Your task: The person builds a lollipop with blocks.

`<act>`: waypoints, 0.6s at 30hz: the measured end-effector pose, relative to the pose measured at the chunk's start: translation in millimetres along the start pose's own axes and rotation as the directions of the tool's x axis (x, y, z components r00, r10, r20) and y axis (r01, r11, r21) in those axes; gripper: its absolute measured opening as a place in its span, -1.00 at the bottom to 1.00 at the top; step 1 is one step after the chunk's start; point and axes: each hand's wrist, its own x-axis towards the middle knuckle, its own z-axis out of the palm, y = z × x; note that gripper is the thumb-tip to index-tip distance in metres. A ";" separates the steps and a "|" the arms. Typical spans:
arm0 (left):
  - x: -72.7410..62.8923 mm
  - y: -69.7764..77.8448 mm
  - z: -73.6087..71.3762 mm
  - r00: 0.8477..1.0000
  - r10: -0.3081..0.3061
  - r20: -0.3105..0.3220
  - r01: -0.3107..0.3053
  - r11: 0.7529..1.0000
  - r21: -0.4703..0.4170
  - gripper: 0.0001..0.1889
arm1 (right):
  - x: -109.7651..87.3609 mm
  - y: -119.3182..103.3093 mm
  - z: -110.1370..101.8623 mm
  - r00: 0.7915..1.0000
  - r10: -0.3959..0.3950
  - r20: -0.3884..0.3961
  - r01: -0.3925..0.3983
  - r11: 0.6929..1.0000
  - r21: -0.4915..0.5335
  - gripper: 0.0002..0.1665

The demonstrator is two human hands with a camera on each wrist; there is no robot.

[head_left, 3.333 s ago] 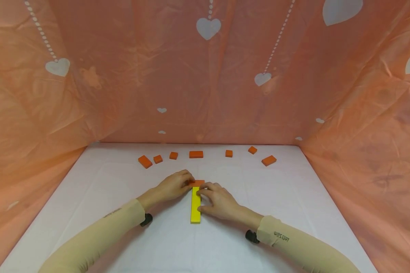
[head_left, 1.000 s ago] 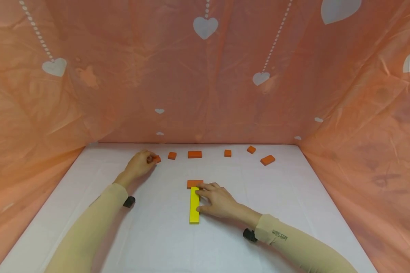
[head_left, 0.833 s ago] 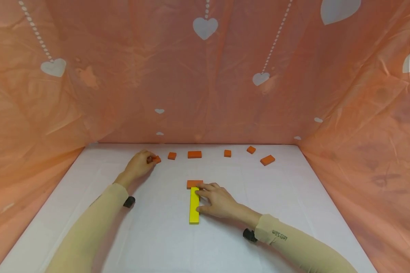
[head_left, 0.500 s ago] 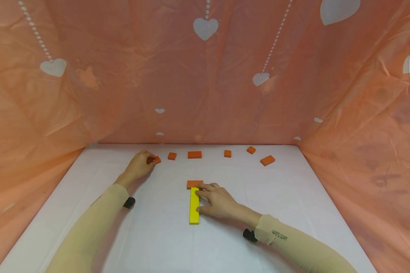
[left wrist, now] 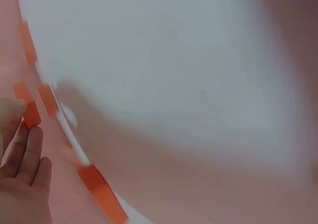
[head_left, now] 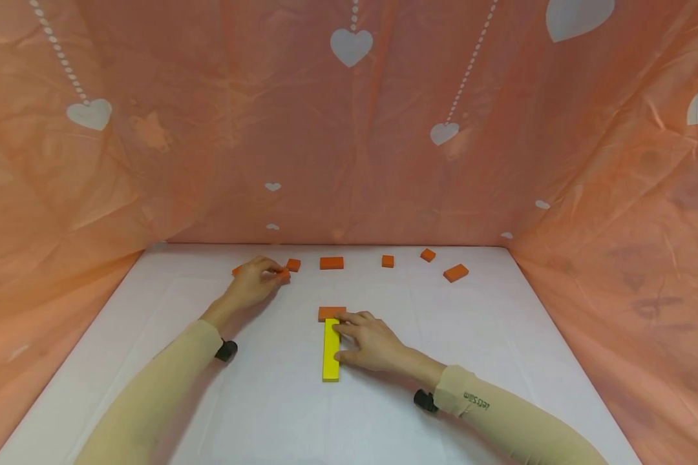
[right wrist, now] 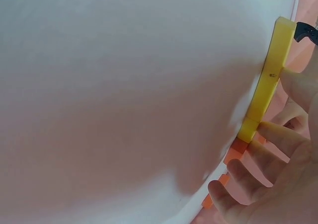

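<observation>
In the head view my left hand (head_left: 254, 281) pinches a small orange block (head_left: 284, 276) near the back left. The left wrist view shows that block (left wrist: 32, 114) between thumb and fingertips, apart from the others. My right hand (head_left: 375, 341) rests at the right side of a long yellow block (head_left: 331, 352) lying lengthwise. Its thumb and a finger touch the yellow block's side, and another fingertip reaches an orange block (head_left: 328, 314). That orange block lies crosswise at the yellow block's far end. In the right wrist view the fingers of the right hand (right wrist: 290, 164) are extended, not wrapped around the yellow block (right wrist: 272, 70).
Along the back lie a small orange block (head_left: 293, 265), an oblong one (head_left: 331, 263), two more small ones (head_left: 388, 261) and an oblong one (head_left: 456, 272) at the right. Another orange block (head_left: 236, 270) is partly behind my left hand. A draped cloth (head_left: 349, 161) encloses the white table (head_left: 384, 420).
My left hand has gone from the orange crosswise block to the back left and taken hold of a small orange block, now moved slightly right. The right hand has stayed at the yellow block.
</observation>
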 end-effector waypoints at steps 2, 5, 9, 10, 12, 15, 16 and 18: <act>-1.6 9.3 4.7 1.000 0.000 0.029 0.000 1.000 -0.005 -0.72 | -0.4 0.3 0.2 1.000 -0.002 0.001 0.002 1.000 0.001 -0.26; -2.1 22.5 11.4 0.998 0.021 0.065 -0.020 1.000 -0.010 -0.71 | -0.7 0.4 0.1 1.000 -0.003 0.002 0.003 1.000 0.004 -0.26; -1.0 35.4 20.7 0.992 0.080 0.102 -0.078 0.997 -0.025 -0.73 | -1.0 -0.1 -0.8 1.000 -0.003 0.005 0.002 1.000 0.006 -0.27; -0.8 37.7 23.2 0.989 0.095 0.113 -0.092 0.995 -0.028 -0.74 | -1.0 -0.3 -1.1 1.000 -0.001 0.006 0.001 1.000 0.007 -0.27; -0.9 42.4 27.4 0.984 0.115 0.139 -0.110 0.993 -0.040 -0.75 | -1.1 -0.5 -1.2 1.000 -0.003 0.005 0.003 1.000 0.005 -0.27; -1.0 48.1 33.0 0.976 0.129 0.173 -0.124 0.992 -0.039 -0.75 | -0.4 -0.4 -0.7 1.000 0.000 0.008 0.000 1.000 0.003 -0.28; -0.8 49.4 34.5 0.975 0.130 0.183 -0.125 0.992 -0.034 -0.75 | 0.0 -0.1 -0.3 1.000 -0.002 0.008 0.002 1.000 0.003 -0.29; -0.3 51.5 37.5 0.970 0.133 0.201 -0.131 0.991 -0.021 -0.76 | 0.8 0.0 -0.1 1.000 -0.004 0.008 0.004 1.000 0.002 -0.29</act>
